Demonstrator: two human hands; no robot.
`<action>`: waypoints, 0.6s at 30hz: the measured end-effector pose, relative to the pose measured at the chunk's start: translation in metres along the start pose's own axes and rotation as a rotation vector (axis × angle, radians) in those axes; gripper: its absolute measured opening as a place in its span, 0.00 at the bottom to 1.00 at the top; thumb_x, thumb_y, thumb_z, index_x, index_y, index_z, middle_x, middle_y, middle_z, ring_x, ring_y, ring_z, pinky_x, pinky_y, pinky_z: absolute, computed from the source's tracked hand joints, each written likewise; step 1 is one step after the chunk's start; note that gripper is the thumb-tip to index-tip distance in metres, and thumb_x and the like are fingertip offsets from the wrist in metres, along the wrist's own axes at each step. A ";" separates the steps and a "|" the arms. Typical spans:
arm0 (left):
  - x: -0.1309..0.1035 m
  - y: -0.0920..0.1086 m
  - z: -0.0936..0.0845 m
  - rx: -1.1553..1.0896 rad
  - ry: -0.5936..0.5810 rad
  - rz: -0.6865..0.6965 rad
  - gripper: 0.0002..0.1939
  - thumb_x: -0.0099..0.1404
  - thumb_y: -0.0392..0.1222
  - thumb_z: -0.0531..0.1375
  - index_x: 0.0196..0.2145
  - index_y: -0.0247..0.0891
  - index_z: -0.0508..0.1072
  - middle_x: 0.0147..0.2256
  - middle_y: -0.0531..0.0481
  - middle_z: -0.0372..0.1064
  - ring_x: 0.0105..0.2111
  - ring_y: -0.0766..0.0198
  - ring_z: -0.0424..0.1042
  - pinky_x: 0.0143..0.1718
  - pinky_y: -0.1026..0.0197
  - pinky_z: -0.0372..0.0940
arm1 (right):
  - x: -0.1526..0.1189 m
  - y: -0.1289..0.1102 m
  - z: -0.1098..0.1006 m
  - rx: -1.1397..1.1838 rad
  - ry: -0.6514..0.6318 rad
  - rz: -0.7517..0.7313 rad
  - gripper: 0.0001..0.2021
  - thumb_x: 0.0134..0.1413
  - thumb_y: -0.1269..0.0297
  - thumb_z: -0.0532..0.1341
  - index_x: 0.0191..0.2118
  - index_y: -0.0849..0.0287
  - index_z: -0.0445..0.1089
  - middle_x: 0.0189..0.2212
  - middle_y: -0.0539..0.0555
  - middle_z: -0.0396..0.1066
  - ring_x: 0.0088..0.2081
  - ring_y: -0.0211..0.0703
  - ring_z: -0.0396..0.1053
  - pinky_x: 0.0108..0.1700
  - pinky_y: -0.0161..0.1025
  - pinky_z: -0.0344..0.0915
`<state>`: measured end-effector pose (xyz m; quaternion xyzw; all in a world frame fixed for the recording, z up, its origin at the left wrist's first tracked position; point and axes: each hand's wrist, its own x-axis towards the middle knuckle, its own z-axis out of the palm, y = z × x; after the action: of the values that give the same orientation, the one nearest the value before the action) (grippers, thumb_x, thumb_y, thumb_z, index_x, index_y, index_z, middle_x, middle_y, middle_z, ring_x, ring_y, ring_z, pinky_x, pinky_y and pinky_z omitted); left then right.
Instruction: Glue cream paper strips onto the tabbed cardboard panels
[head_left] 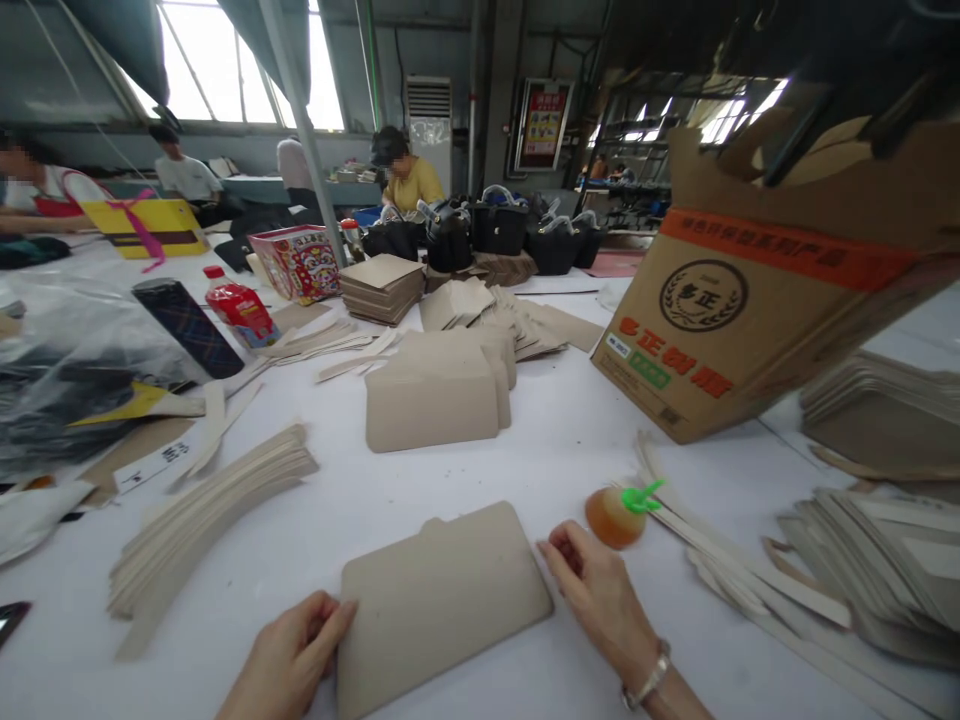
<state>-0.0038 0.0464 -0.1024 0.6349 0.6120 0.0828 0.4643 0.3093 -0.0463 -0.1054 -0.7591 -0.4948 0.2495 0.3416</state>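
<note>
Your left hand (289, 655) rests on the white table (577, 440) with its fingers loosely curled, fingertips touching the left edge of the flat beige card panel (439, 600) that lies right in front of you. Your right hand (596, 590) sits at the panel's right corner, fingers half bent and touching that edge; neither hand has closed around it, so the panel lies flat on the table between them. A bracelet (649, 680) circles your right wrist. Just beyond your right fingers stands a small orange ball with a green top (619, 512). Further back lies a stack of like panels (439, 395), and to your left a curved pile of card strips (202, 515). The brown carton (750, 300) on the right bears a round black seal and red and orange Chinese characters, too blurred for you to read with certainty.
</note>
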 end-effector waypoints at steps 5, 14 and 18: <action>0.001 -0.003 0.003 -0.025 0.010 -0.001 0.25 0.58 0.66 0.49 0.21 0.41 0.60 0.16 0.59 0.56 0.13 0.70 0.54 0.16 0.66 0.49 | -0.036 0.052 -0.027 0.148 0.407 0.297 0.20 0.50 0.44 0.59 0.39 0.57 0.63 0.32 0.54 0.69 0.32 0.47 0.68 0.35 0.39 0.65; -0.019 0.006 -0.003 0.351 0.395 0.222 0.16 0.63 0.58 0.51 0.32 0.44 0.65 0.22 0.59 0.67 0.20 0.66 0.67 0.24 0.65 0.60 | 0.011 0.071 -0.048 -0.080 0.339 0.182 0.32 0.40 0.48 0.64 0.49 0.62 0.62 0.43 0.61 0.69 0.46 0.61 0.66 0.50 0.54 0.61; -0.032 0.015 0.025 0.529 0.536 0.799 0.12 0.65 0.51 0.53 0.42 0.44 0.67 0.38 0.53 0.73 0.35 0.66 0.74 0.37 0.67 0.68 | 0.022 0.072 -0.042 -0.024 0.348 0.155 0.25 0.45 0.47 0.61 0.44 0.60 0.63 0.36 0.56 0.71 0.38 0.55 0.70 0.44 0.50 0.66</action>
<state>0.0157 0.0092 -0.0914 0.8696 0.4202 0.2545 0.0492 0.3898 -0.0570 -0.1346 -0.8306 -0.3714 0.1341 0.3928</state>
